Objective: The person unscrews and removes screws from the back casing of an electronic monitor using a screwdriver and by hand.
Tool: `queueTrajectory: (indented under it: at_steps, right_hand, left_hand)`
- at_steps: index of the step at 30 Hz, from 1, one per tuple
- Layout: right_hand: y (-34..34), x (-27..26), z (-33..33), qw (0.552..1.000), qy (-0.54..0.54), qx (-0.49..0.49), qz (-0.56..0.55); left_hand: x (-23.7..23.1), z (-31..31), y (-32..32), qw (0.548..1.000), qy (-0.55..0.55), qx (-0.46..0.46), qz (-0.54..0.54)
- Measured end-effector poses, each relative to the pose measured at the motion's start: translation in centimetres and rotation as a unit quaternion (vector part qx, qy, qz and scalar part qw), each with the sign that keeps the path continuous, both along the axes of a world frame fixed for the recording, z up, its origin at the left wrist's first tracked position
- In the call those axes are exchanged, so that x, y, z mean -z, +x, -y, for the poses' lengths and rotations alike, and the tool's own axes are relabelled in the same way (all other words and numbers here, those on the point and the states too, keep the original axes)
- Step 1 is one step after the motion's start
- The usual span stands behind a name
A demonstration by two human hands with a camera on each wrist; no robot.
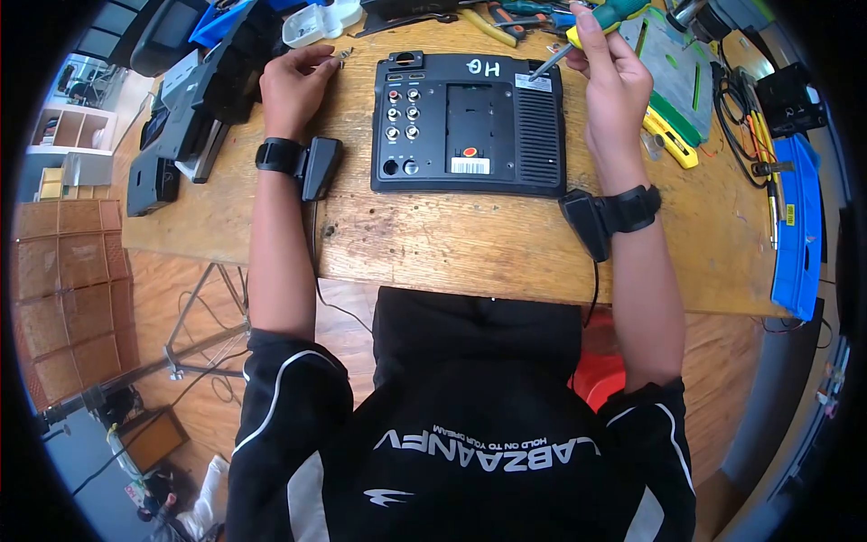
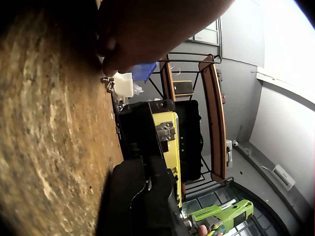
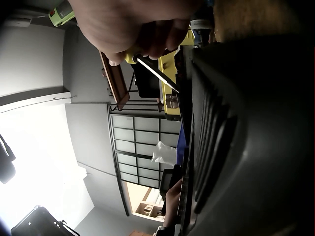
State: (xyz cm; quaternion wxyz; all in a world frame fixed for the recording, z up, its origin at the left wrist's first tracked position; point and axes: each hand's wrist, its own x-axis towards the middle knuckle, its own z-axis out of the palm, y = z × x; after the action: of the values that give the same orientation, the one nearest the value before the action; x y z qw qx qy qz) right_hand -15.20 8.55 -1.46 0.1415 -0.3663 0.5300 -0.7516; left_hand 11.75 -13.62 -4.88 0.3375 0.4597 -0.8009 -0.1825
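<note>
A black monitor (image 1: 424,172) lies face down on the wooden table, its back marked "HQ", with round jacks at the left and a vented strip at the right. My right hand (image 1: 614,90) holds a screwdriver (image 1: 610,16) by its green and yellow handle. The shaft slants down to the monitor's upper right corner; in the right wrist view the tip (image 3: 173,87) reaches the housing's edge. Left of the monitor, my left hand (image 1: 296,83) rests on the table with loosely bent fingers. Its fingertips are right beside small metal screws (image 2: 107,82).
Black cases (image 1: 203,113) stand at the left, beside a white plastic tray (image 1: 321,22). Pliers and other tools (image 1: 519,16) lie along the back. At the right are a yellow utility knife (image 1: 671,137), cables and a blue bin (image 1: 799,230).
</note>
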Motion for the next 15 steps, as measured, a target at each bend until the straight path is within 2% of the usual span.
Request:
queueTrajectory:
  at_steps: [5, 9, 11, 14, 15]
  right_hand:
    - [-0.2, -0.1, 0.1, 1.000, -0.005, 0.007, 0.026]
    - [-2.4, 2.6, 0.5, 0.999, 0.037, -0.003, 0.037]
    - [-2.0, 2.3, 0.5, 0.995, 0.029, 0.004, 0.091]
    - [-2.3, 2.7, 0.4, 0.994, 0.044, 0.001, 0.101]
    - [-2.3, 2.8, 0.4, 0.994, 0.042, -0.008, 0.102]
  left_hand:
    - [-0.1, -0.3, -0.1, 1.000, 0.016, -0.002, -0.003]
    - [0.5, 0.4, 0.1, 1.000, 0.011, 0.013, -0.017]
    - [0.6, 0.5, 0.2, 1.000, 0.004, 0.026, -0.006]
    - [0.7, 0.3, 0.1, 0.998, 0.022, 0.029, -0.043]
    - [0.7, 0.3, 0.2, 0.999, 0.006, 0.019, -0.025]
